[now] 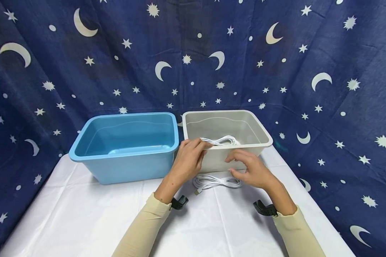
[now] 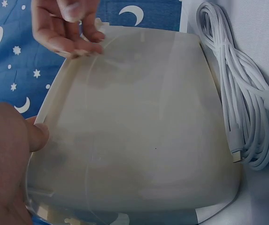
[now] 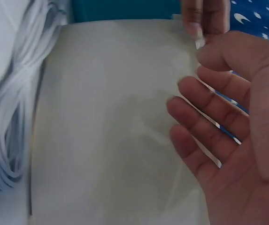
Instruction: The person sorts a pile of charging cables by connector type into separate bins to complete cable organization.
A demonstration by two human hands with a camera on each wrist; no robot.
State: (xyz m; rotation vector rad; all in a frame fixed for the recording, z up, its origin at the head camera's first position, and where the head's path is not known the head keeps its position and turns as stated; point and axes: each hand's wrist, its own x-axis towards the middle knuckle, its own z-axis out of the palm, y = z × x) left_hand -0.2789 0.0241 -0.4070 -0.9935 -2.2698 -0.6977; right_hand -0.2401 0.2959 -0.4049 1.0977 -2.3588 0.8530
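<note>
My left hand (image 1: 187, 157) grips the near rim of a light grey plastic bin (image 1: 216, 161), fingers over the rim and thumb against the outer wall. Close by those fingers, a white coiled cable (image 1: 224, 140) shows inside the bin. My right hand (image 1: 254, 169) is at the front of the same bin, thumb and fingers apart and loosely bent, with nothing between them. In the right wrist view its fingers (image 3: 202, 119) overlap the rim. On the white cloth below the bin lies a second coiled white cable (image 1: 217, 181), its metal plug pointing toward me.
A larger blue bin (image 1: 125, 167) stands just left of the grey one, with no contents showing. Both sit on a table under a white cloth (image 1: 83, 210). A dark blue curtain (image 1: 193, 43) with moons and stars hangs behind and along both sides.
</note>
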